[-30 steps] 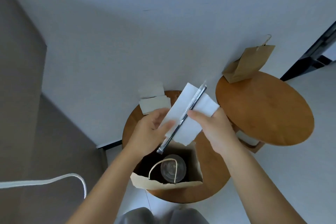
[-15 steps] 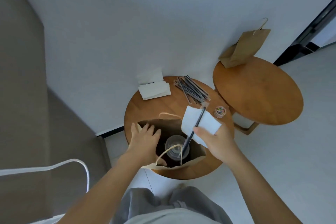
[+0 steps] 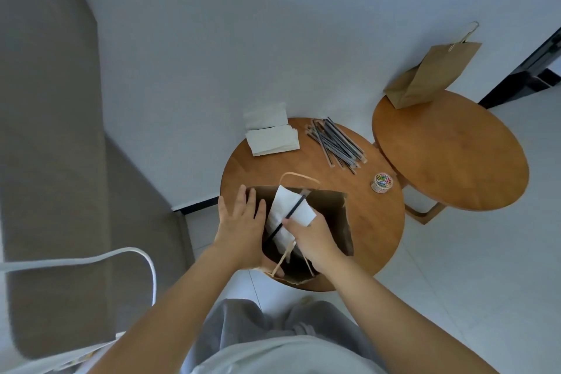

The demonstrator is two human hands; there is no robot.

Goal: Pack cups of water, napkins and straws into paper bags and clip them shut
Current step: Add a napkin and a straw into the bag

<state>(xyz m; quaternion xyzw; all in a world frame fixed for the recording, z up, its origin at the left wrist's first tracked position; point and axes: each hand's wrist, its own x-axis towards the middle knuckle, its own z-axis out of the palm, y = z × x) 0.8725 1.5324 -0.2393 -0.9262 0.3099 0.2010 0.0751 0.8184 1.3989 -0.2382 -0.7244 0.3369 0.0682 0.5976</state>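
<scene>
An open brown paper bag [image 3: 341,222] stands at the near edge of a round wooden table [image 3: 367,222]. My right hand [image 3: 312,237] is over the bag's mouth and pinches a white napkin [image 3: 291,209] together with a wrapped black straw [image 3: 288,217], both pointing down into the bag. My left hand [image 3: 239,222] rests with straight fingers against the bag's left rim. The cup inside the bag is hidden by the napkin and my hands. Further back on the table lie a napkin stack [image 3: 271,140], a pile of straws [image 3: 335,144] and a small tub of coloured paper clips [image 3: 382,183].
A second round table [image 3: 461,158] stands to the right, with a clipped paper bag [image 3: 431,76] on its far edge against the wall. A white chair frame [image 3: 91,261] and a grey sofa [image 3: 45,130] are to the left.
My right hand has lowered the napkin and straw from above the table down into the bag's mouth. My left hand let go of the napkin and went to the bag's left rim.
</scene>
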